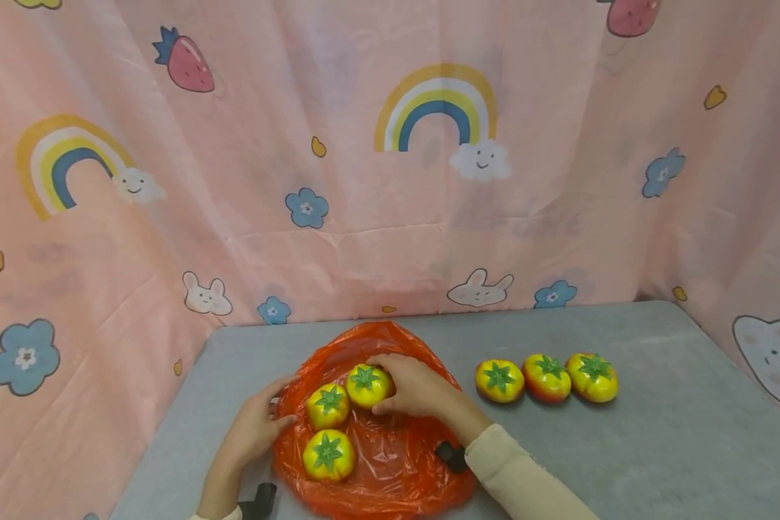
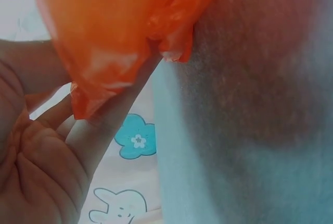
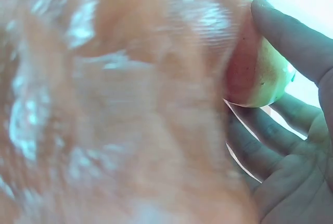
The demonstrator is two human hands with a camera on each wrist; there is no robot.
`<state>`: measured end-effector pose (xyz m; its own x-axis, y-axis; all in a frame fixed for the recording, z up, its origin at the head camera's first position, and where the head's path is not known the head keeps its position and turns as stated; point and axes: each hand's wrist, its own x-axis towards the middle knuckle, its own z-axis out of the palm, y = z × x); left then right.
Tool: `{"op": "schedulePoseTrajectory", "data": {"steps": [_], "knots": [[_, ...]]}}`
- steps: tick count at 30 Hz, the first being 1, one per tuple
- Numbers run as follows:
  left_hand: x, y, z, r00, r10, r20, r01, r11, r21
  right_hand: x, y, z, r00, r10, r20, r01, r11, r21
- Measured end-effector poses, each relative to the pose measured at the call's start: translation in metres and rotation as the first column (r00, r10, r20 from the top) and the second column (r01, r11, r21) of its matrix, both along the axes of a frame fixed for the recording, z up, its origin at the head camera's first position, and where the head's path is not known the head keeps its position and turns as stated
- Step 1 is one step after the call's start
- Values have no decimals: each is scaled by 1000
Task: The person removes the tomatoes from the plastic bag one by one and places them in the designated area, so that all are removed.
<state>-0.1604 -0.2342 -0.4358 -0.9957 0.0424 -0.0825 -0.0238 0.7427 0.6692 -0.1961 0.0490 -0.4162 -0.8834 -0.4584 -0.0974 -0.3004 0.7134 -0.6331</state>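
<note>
A pale grey tabletop [image 1: 676, 404] with a rounded far right corner fills the lower part of the head view. Pink cloth [image 1: 364, 267] hangs in folds beyond the far edge and along both sides, printed with rainbows, strawberries, blue flowers and rabbits.

A crinkled, translucent orange-red plastic bag [image 1: 390, 458] lies spread on the tabletop, mouth upward, its length running near to far and narrowing toward the far end. Inside are three squat yellow fruits: one near [image 1: 328, 455], one in the middle [image 1: 327, 407], and the held fruit [image 1: 367, 386] at far right of the group, just beside the middle one. The held fruit is rounded, with no clear long axis; its green leafy cap faces upward. Whether it bears on the bag cannot be told.

The right hand [image 1: 406, 386] has its grip clamped on that fruit, thumb on the near side and fingers beyond. The left hand [image 1: 260, 422] is at the bag's left rim, its grip apart, thumb and fingers touching the film.

To the right of the bag, three more fruits [image 1: 547, 378] stand in a left-to-right row, caps upward, red showing on their lower sides.
</note>
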Motion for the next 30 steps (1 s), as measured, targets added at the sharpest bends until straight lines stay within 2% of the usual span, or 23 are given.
{"op": "schedulePoseTrajectory", "data": {"steps": [3,9,11,14,21,30], "knots": [[1,-1,1,1000,1,8,-1,1000,-10,5,3,6,1000,3,-24,-4,1000,-13],[3,-3,4,999,21,39,-20,1000,-19,18,15,19,992,10,-123,-15,999,-41],[5,-4,6,999,28,47,-28,1000,-9,22,19,22,992,1,-129,-7,999,-45],[6,-7,9,998,39,57,-39,999,1,27,25,27,994,-11,-112,5,998,-56],[8,-14,10,999,20,31,-20,1000,13,34,37,33,996,-51,-66,45,995,-88],[13,-16,13,999,33,39,-33,999,-17,24,44,20,994,-104,-23,101,991,-90]]}}
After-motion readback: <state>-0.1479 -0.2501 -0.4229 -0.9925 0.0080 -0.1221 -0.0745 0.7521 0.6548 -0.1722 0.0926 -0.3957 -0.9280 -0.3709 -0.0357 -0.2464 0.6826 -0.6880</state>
